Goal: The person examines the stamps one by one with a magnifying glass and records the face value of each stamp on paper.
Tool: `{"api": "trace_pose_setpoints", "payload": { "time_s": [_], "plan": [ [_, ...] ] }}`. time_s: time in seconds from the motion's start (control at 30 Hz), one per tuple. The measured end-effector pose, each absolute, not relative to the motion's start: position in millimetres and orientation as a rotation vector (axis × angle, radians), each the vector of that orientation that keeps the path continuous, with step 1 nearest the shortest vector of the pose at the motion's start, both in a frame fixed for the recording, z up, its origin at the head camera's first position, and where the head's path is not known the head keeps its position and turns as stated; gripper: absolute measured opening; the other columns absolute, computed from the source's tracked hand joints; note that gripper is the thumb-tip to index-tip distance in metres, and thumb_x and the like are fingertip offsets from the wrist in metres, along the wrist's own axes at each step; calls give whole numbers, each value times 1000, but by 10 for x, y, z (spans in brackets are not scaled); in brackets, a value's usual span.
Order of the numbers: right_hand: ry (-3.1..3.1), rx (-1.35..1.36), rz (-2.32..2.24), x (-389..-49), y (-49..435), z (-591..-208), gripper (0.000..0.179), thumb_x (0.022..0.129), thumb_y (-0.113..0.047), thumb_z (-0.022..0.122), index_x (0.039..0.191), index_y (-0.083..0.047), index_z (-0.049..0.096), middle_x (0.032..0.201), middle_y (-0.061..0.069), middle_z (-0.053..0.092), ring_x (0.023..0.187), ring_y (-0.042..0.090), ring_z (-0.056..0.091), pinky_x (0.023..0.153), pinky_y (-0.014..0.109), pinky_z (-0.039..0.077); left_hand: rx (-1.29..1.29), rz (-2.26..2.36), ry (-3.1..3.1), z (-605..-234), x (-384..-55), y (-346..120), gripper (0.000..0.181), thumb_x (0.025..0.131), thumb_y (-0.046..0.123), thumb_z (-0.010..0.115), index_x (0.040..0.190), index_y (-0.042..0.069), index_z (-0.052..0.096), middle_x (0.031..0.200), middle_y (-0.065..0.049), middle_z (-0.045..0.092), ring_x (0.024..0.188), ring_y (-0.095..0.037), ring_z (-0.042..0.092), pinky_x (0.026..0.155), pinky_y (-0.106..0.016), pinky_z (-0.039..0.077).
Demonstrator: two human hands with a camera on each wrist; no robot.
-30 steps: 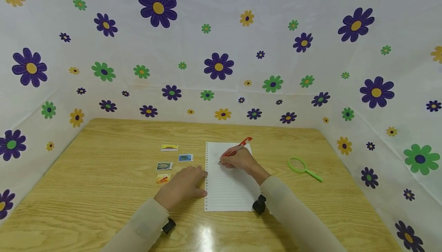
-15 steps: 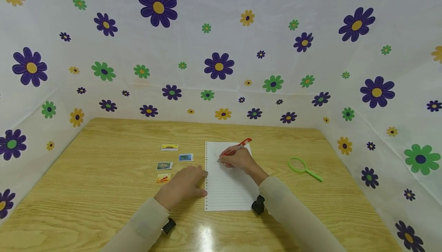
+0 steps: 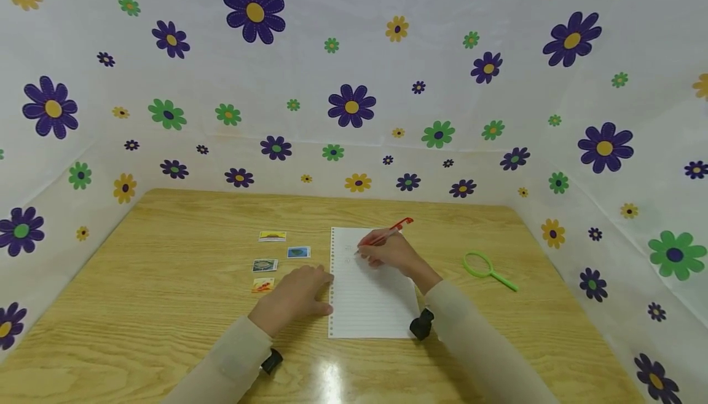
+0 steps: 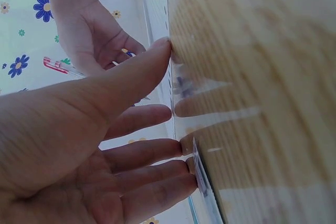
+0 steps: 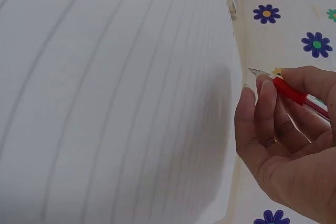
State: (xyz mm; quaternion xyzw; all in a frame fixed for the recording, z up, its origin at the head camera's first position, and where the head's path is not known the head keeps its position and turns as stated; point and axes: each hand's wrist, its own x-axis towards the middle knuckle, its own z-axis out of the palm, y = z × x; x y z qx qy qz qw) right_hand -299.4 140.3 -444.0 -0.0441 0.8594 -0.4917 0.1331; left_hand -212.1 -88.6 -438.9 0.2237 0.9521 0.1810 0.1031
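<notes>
A ruled sheet of loose-leaf paper (image 3: 373,308) lies on the table, its punched holes along the left side. My right hand (image 3: 394,254) pinches a red pen (image 3: 399,225) over the upper part of the sheet. In the right wrist view, the pen (image 5: 289,92) points its tip toward the page with a small gap seemingly between them. Small faint pen marks (image 3: 347,260) show near the top left of the paper. My left hand (image 3: 295,293) rests at the sheet's left edge; in the left wrist view its fingers (image 4: 152,153) are extended, holding nothing.
Several small picture cards (image 3: 298,252) lie left of the paper, the lowest (image 3: 262,285) close to my left hand. A green magnifying glass (image 3: 503,280) lies to the right on the wooden table (image 3: 166,256). Flower-patterned sheeting (image 3: 310,66) encloses the back and sides.
My right hand has shifted slightly right with the pen, whose tip now sits off to the right of the marks. A lower row of marks is now uncovered. The left hand has stayed put.
</notes>
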Motion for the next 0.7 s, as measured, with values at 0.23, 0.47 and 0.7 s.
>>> {"api": "trace_pose_setpoints", "payload": {
  "time_s": [0.23, 0.47, 0.7],
  "plan": [
    [2505, -241, -1392, -2979, 1548, -4305, 18, 96, -18, 73, 109, -6, 75, 97, 18, 75, 71, 13, 66, 72, 28, 63, 650, 546, 2814, -4411, -2133, -896, 60, 84, 29, 86, 135, 4, 66, 147, -25, 58, 133, -42, 58, 111, -54, 49],
    [2614, -367, -1217, -2949, 1677, -4217, 18, 98, -20, 71, 109, -6, 75, 100, 20, 75, 72, 15, 67, 75, 30, 63, 642, 551, 2812, -4416, -2133, -897, 61, 85, 29, 85, 136, 4, 65, 148, -25, 57, 134, -42, 56, 112, -54, 48],
    [2731, -627, -1139, -2944, 1817, -4145, 15, 97, -5, 68, 107, 3, 74, 104, 23, 75, 83, 25, 67, 71, 24, 56, 643, 561, 2803, -4390, -2118, -899, 60, 86, 29, 84, 137, 4, 64, 149, -25, 55, 137, -43, 55, 113, -54, 47]
  ]
}}
